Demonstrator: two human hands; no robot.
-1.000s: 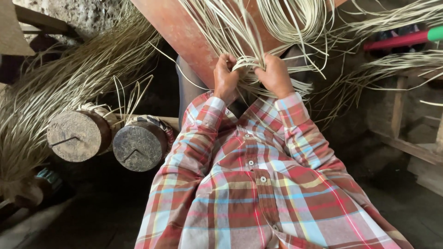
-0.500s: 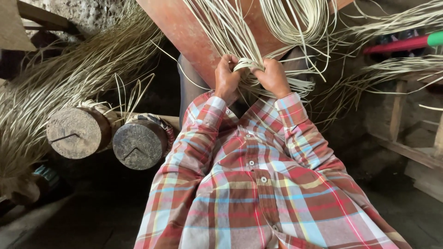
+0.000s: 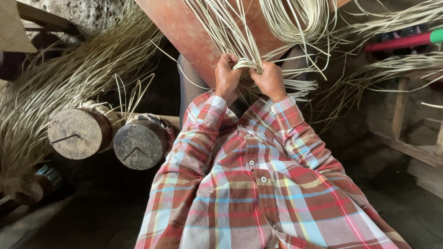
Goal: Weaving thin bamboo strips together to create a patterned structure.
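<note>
support: reddish board (image 3: 184, 32) | on it: pale cane strips (image 3: 240, 32)

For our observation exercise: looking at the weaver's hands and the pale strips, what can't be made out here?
- Head view: fingertips of left hand and right hand, buried in the pale strips.
- Where the strips end: cut off by the top edge.
- The woven piece itself: hidden behind both hands.

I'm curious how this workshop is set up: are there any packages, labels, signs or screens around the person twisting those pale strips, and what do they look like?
None: no package, label, sign or screen shows.
Both hands, left hand and right hand, grip a bunch of pale cane strips against a reddish-brown board.
Two round wooden log ends bound with fibre lie at left; neither is marked.
</note>
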